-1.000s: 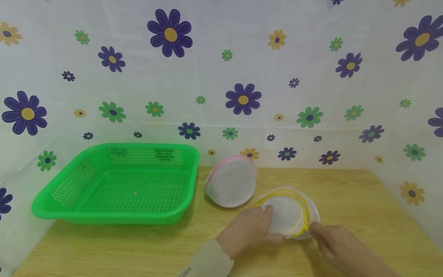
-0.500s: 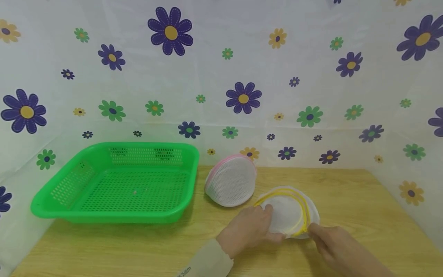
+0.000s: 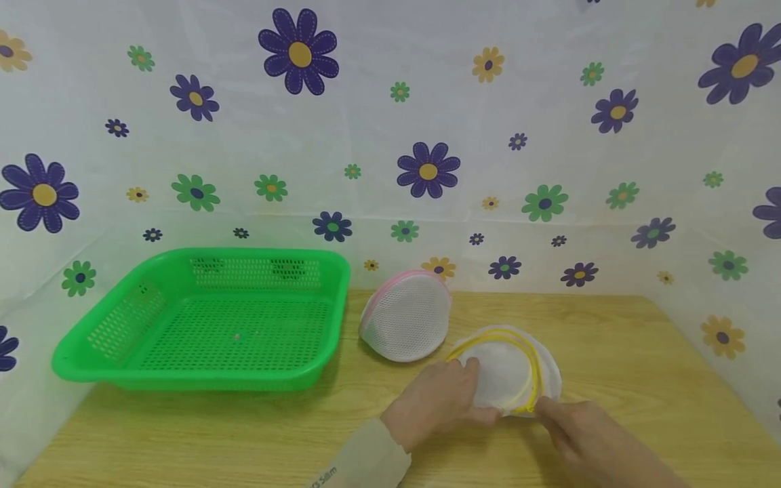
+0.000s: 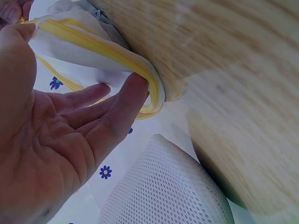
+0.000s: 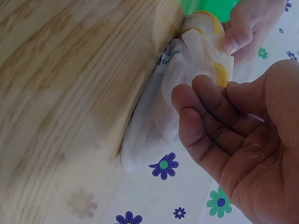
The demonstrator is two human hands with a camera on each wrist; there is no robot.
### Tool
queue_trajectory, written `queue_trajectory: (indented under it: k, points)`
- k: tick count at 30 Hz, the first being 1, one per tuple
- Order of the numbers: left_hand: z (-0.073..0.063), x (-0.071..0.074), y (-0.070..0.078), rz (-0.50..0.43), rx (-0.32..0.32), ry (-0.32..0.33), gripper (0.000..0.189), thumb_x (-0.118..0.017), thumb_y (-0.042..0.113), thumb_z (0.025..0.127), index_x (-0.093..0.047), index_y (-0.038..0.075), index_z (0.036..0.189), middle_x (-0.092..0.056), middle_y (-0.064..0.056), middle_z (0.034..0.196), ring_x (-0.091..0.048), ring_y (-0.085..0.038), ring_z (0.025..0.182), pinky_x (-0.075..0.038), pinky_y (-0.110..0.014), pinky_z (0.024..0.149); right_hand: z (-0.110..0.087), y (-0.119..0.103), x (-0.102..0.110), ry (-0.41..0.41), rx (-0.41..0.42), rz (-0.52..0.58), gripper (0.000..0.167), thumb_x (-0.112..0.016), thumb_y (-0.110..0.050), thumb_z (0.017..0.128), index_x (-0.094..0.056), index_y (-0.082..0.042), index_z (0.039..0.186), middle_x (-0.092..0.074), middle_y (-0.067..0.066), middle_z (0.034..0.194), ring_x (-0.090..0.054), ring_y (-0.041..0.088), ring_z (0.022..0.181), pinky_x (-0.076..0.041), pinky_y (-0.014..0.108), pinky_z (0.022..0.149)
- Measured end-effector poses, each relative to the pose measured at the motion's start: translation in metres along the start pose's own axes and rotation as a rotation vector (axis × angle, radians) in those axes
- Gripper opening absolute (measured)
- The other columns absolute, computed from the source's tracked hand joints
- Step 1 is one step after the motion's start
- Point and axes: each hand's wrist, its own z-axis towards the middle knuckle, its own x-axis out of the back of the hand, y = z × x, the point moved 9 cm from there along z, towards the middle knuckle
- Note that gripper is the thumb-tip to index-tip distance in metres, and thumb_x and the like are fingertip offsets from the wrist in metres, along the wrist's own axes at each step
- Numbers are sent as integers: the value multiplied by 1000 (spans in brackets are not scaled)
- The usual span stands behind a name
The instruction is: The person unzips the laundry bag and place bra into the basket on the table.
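Observation:
A white mesh laundry bag (image 3: 497, 373) with a yellow zipper (image 3: 535, 366) lies on the right part of the wooden table. My left hand (image 3: 436, 403) holds its left and near edge, thumb along the front, fingers spread at the yellow band in the left wrist view. Thumb and forefinger of my right hand (image 3: 588, 430) pinch the zipper's near right end; the zipper pull itself is hidden by the fingertips. In the right wrist view, the other fingers curl loosely beside the bag's mesh side (image 5: 154, 116), where a small printed label (image 5: 170, 55) shows.
Behind my left hand stands a second, rounded white mesh bag (image 3: 407, 322) with pink trim. A green perforated plastic basket (image 3: 213, 379) sits at the left, with tiny light specks on its floor. A flower-patterned sheet (image 3: 366, 122) closes off the table's (image 3: 213, 440) back and sides.
My right hand has shifted slightly left along the zipper's near right end, still pinching. My left hand keeps its place on the bag. The head view has tilted a little.

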Motion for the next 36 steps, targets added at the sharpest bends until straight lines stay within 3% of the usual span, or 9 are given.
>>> queue_trajectory:
  k: [11,18,27,36]
  points:
    - [-1,0,1,-3,3,15,59,-63,65,87,-57,9,106,-61,-2,79,-52,-12,60,-46,-25,56,0,-2,0,16,-7,-19,39,-66,12,80,-46,-22,80,-32,-22,65,-28,-10,60,-27,10,49]
    - [1,-2,0,-18,6,-9,60,-63,65,88,-57,9,107,-59,-1,77,-50,-11,59,-44,-25,55,-1,-2,-2,11,-4,-18,38,-67,10,82,-47,-22,80,-33,-22,66,-28,-10,60,-27,10,51]
    - [1,-2,0,-22,6,-12,60,-64,65,88,-57,9,106,-59,-1,77,-50,-10,60,-44,-24,56,0,-1,-5,-37,-13,28,37,-65,12,82,-50,-22,82,-36,-23,68,-31,-10,61,-31,13,51]
    - [1,-2,0,-33,-6,-8,56,-64,61,90,-56,7,106,-58,-2,78,-50,-11,60,-43,-24,55,-1,0,-12,-139,-141,78,34,-60,6,90,-49,-25,81,-36,-23,65,-34,-9,58,-35,16,51]
